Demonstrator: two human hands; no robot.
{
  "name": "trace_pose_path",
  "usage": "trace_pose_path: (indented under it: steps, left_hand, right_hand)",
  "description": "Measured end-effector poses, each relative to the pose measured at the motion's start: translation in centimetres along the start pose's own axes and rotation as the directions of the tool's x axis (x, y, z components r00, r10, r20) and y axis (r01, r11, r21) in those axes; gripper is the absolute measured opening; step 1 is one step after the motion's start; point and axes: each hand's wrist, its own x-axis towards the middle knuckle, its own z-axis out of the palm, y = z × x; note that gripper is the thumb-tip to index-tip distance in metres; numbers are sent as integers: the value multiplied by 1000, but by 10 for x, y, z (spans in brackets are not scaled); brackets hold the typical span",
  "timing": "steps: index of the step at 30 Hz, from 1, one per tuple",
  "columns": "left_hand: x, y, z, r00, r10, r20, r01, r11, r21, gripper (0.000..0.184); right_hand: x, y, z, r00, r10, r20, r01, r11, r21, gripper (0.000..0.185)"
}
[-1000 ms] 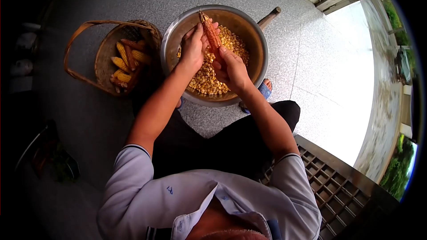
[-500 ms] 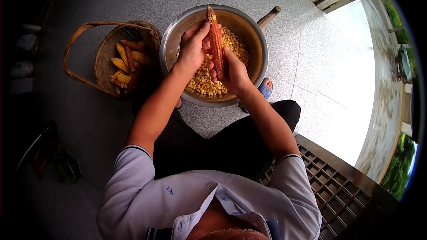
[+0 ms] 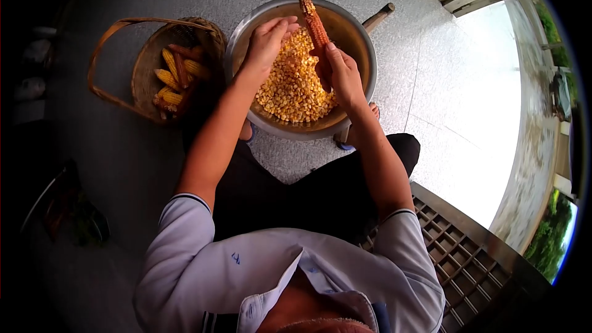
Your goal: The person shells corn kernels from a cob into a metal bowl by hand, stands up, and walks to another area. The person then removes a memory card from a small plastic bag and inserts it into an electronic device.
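My right hand [image 3: 344, 75] grips a reddish corncob [image 3: 315, 26], mostly bare, with some yellow kernels left near its tip. The cob slants over a wide metal basin [image 3: 369, 95], its tip pointing away from me. My left hand [image 3: 269, 44] is apart from the cob, over the basin's left side, fingers stretched out and holding nothing that shows. Below both hands lies a heap of loose yellow corn kernels [image 3: 295, 95].
A wicker basket [image 3: 143, 80] with a tall handle stands left of the basin, holding several ears of corn [image 3: 168, 78] and reddish cobs. A wooden handle [image 3: 379, 17] sticks out behind the basin. A metal grate [image 3: 456, 259] lies at lower right.
My left hand has come off the cob and opened. My right hand has carried the cob slightly right and away from me. The view has shifted a little.
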Motion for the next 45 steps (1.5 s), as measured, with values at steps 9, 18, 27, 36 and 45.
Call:
trace_pose_path:
  steps: [9,18,27,36,45]
  left_hand:
    - [-4,3,-21,989,119,-88,-110,988,107,35]
    - [4,-4,-30,968,180,-178,-138,965,223,36]
    - [-29,34,-37,941,106,-323,-94,994,52,20]
    - [-162,26,-102,923,377,79,-256,447,857,29]
    - [-292,19,-78,910,317,266,-328,160,931,43]
  right_hand:
    - [-2,2,-23,969,-130,-210,73,963,-261,40]
    - [10,33,-38,833,-516,-199,260,683,-683,31]
    - [-16,2,-32,888,-330,-322,255,933,-254,29]
    - [-143,-19,-97,887,-443,-129,2,284,-959,20]
    - [-272,72,-79,750,-463,-472,23,732,-681,60]
